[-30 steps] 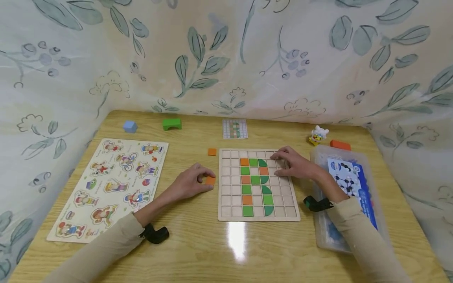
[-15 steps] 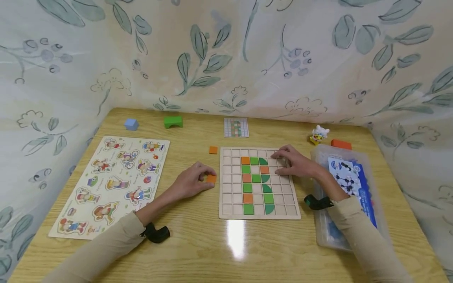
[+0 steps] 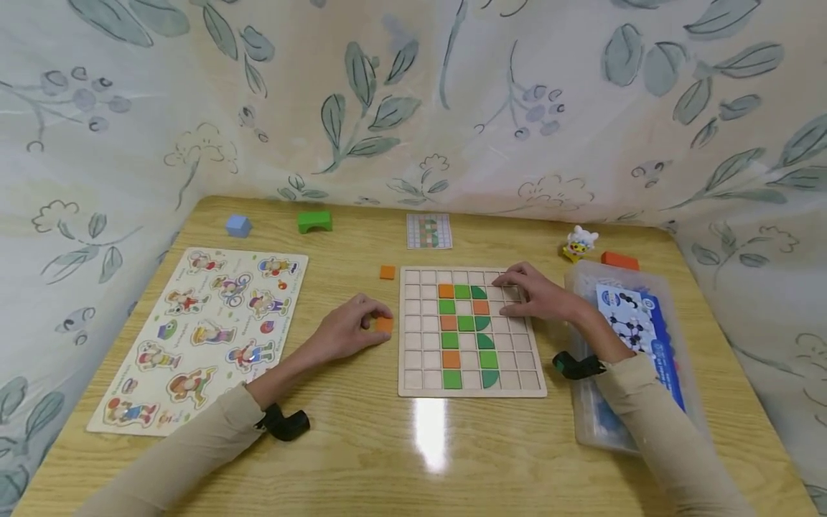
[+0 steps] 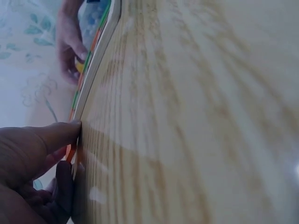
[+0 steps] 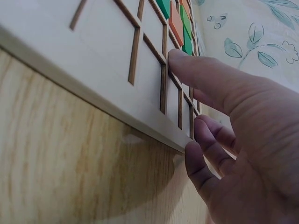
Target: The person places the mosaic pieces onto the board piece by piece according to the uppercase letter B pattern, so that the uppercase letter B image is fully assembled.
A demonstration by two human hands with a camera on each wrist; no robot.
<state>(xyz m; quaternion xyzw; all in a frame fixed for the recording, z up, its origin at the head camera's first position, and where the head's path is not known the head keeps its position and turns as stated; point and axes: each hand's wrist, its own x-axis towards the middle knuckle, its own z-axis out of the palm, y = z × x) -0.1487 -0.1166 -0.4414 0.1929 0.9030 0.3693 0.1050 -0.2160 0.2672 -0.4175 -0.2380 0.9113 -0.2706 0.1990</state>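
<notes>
A wooden grid board [image 3: 420,359] lies mid-table, holding green and orange tiles [image 3: 465,323] in its cells. My left hand [image 3: 352,327] sits just left of the board and pinches a small orange square tile [image 3: 384,324] against the table. In the left wrist view the left hand's fingers [image 4: 51,140] touch the tile [image 4: 70,151] by the board edge [image 4: 93,70]. My right hand [image 3: 533,294] rests on the board's upper right cells with fingers spread flat. In the right wrist view its fingertips [image 5: 187,63] press the grid board [image 5: 107,60].
A second loose orange tile [image 3: 387,272] lies above the left hand. A pattern card [image 3: 428,231], green arch block [image 3: 314,221], blue cube [image 3: 237,225], figure puzzle board [image 3: 207,330], small toy [image 3: 579,243], orange block [image 3: 619,260] and a clear plastic box [image 3: 672,316] surround the board.
Both hands stay nearly still; the left hand keeps pinching the orange tile, the right stays on the board. Only the head view shifted slightly.
</notes>
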